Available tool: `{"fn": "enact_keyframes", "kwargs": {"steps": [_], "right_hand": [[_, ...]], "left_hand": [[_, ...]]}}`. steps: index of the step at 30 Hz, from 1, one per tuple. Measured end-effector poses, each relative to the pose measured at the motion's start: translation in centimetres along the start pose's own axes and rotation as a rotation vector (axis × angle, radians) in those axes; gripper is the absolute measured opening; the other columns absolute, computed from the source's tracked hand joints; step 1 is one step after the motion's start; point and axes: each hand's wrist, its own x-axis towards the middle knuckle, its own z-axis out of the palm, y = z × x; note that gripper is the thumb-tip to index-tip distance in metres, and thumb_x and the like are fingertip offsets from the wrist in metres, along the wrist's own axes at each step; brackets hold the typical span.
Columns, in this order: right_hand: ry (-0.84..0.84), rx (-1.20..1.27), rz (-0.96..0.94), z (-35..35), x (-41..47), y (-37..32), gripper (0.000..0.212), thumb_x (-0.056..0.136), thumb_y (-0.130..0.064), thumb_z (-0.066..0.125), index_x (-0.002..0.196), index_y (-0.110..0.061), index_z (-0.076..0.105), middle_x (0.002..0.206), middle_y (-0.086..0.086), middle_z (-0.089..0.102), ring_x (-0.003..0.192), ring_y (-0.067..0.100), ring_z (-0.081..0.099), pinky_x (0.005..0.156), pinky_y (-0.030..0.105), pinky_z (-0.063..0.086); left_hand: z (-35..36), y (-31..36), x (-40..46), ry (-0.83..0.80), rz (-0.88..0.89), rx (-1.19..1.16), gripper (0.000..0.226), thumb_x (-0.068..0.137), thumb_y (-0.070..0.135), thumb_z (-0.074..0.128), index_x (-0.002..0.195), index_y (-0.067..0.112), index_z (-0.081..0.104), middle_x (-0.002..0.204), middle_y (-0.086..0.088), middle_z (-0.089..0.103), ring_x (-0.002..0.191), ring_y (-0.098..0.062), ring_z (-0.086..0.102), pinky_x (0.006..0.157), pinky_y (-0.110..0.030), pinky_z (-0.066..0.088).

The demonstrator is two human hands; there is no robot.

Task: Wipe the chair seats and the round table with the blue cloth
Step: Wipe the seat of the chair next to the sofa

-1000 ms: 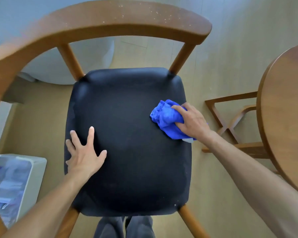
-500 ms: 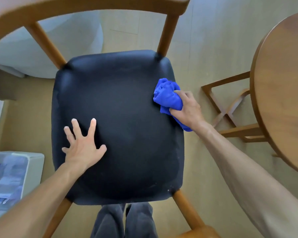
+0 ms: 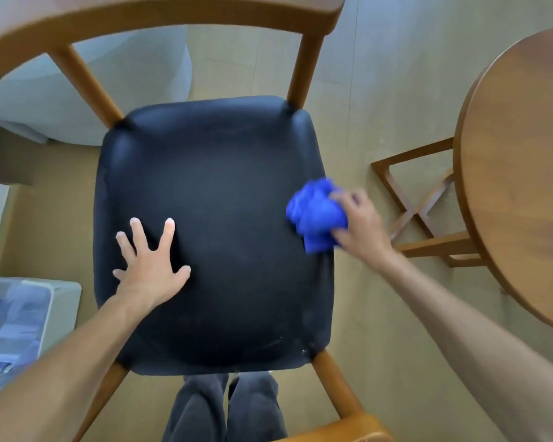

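Note:
A wooden chair with a black padded seat point(image 3: 224, 218) fills the middle of the view. My right hand point(image 3: 361, 224) grips a bunched blue cloth point(image 3: 316, 213) against the seat's right edge; hand and cloth are motion-blurred. My left hand point(image 3: 150, 263) rests flat on the left part of the seat with fingers spread. The round wooden table point(image 3: 521, 173) stands at the right, partly cut off by the frame.
The chair's curved wooden backrest point(image 3: 160, 17) arcs across the top. The table's wooden crossed base point(image 3: 422, 208) sits on the floor right of the chair. A grey-white box point(image 3: 61, 301) stands at lower left, a pale rounded object point(image 3: 87, 90) behind the chair. My dark trouser legs point(image 3: 224, 409) show below.
My right hand has slid the blue cloth back along the seat's right edge toward me. The left hand stays pressed on the seat. The view has shifted slightly.

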Motion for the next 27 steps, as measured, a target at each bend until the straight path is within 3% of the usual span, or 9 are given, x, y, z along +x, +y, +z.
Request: {"fn": "enact_keyframes", "kwargs": {"steps": [2, 3, 5, 8, 11, 15, 19, 23, 27], "right_hand": [[0.074, 0.075, 0.208, 0.0, 4.0, -2.0, 0.047, 0.077, -0.007, 0.059, 0.122, -0.018, 0.054, 0.115, 0.007, 0.048, 0.097, 0.028, 0.054, 0.084, 0.035, 0.046], [0.061, 0.034, 0.190, 0.6, 4.1, -3.1, 0.046, 0.076, -0.007, 0.058, 0.121, -0.017, 0.055, 0.115, 0.009, 0.049, 0.097, 0.030, 0.054, 0.084, 0.036, 0.046], [-0.020, -0.146, -0.095, 2.6, 0.7, -4.5, 0.043, 0.071, -0.005, 0.060, 0.114, -0.011, 0.061, 0.109, 0.016, 0.052, 0.091, 0.037, 0.052, 0.080, 0.041, 0.047], [-0.436, -0.359, -0.492, 4.2, -9.1, -5.8, 0.039, 0.063, -0.009, 0.061, 0.101, -0.018, 0.062, 0.099, 0.010, 0.055, 0.081, 0.032, 0.050, 0.066, 0.042, 0.049], [-0.797, -0.445, -0.585, 4.2, -10.9, -6.4, 0.034, 0.071, -0.012, 0.060, 0.104, -0.020, 0.058, 0.100, 0.009, 0.051, 0.085, 0.031, 0.048, 0.064, 0.040, 0.046], [-0.626, -0.433, -0.754, 8.9, -9.0, -13.4, 0.038, 0.070, -0.010, 0.064, 0.105, -0.021, 0.058, 0.099, 0.009, 0.051, 0.079, 0.028, 0.047, 0.058, 0.037, 0.042], [-0.717, -0.557, -0.973, 14.6, -10.7, -18.6, 0.045, 0.071, -0.024, 0.072, 0.111, -0.033, 0.055, 0.111, 0.000, 0.051, 0.084, 0.023, 0.050, 0.058, 0.031, 0.043], [-0.798, -0.618, -1.020, 8.3, -10.5, -11.6, 0.037, 0.065, -0.029, 0.077, 0.098, -0.034, 0.061, 0.101, -0.003, 0.056, 0.079, 0.023, 0.052, 0.057, 0.028, 0.045], [-0.969, -0.760, -0.803, 2.4, -10.4, -5.7, 0.042, 0.076, -0.011, 0.065, 0.112, -0.029, 0.056, 0.117, 0.003, 0.050, 0.091, 0.029, 0.049, 0.066, 0.036, 0.043]], "left_hand": [[0.0, -0.2, 0.2, -0.003, 0.008, -0.008, 0.090, 0.087, 0.041, 0.061, 0.149, 0.043, -0.004, 0.153, -0.001, -0.032, 0.142, -0.033, -0.024, 0.104, -0.068, 0.026], [-0.1, -0.2, 0.2, -0.006, 0.014, -0.008, 0.090, 0.087, 0.041, 0.062, 0.148, 0.044, -0.004, 0.152, 0.000, -0.032, 0.142, -0.033, -0.024, 0.104, -0.068, 0.027], [-0.4, -0.5, 0.2, -0.017, 0.023, -0.010, 0.090, 0.086, 0.042, 0.063, 0.148, 0.045, -0.002, 0.152, 0.002, -0.031, 0.142, -0.030, -0.024, 0.104, -0.066, 0.031], [-1.3, -1.2, -0.1, -0.049, 0.058, -0.044, 0.085, 0.088, 0.032, 0.062, 0.149, 0.045, 0.004, 0.155, 0.003, -0.027, 0.144, -0.027, -0.021, 0.106, -0.057, 0.033], [-2.8, -2.8, -0.4, -0.059, 0.097, -0.090, 0.071, 0.093, 0.015, 0.052, 0.151, 0.038, 0.018, 0.159, 0.006, -0.016, 0.147, -0.019, -0.013, 0.108, -0.045, 0.031], [-2.6, -3.7, -1.9, -0.026, 0.025, -0.095, 0.069, 0.093, 0.001, 0.038, 0.150, 0.034, 0.022, 0.161, 0.004, -0.008, 0.147, -0.022, -0.006, 0.107, -0.041, 0.033], [-1.4, -4.0, -2.6, -0.034, -0.004, -0.083, 0.075, 0.091, 0.002, 0.038, 0.151, 0.040, 0.013, 0.159, 0.004, -0.018, 0.146, -0.025, -0.010, 0.100, -0.043, 0.036], [-1.2, -4.6, -2.2, -0.049, 0.029, -0.061, 0.078, 0.090, 0.000, 0.038, 0.150, 0.041, 0.011, 0.158, 0.006, -0.021, 0.146, -0.023, -0.012, 0.087, -0.034, 0.037], [-1.7, -4.5, -2.4, -0.081, 0.038, -0.053, 0.078, 0.089, -0.001, 0.037, 0.151, 0.040, 0.011, 0.158, 0.005, -0.020, 0.146, -0.024, -0.013, 0.088, -0.033, 0.036]]}}
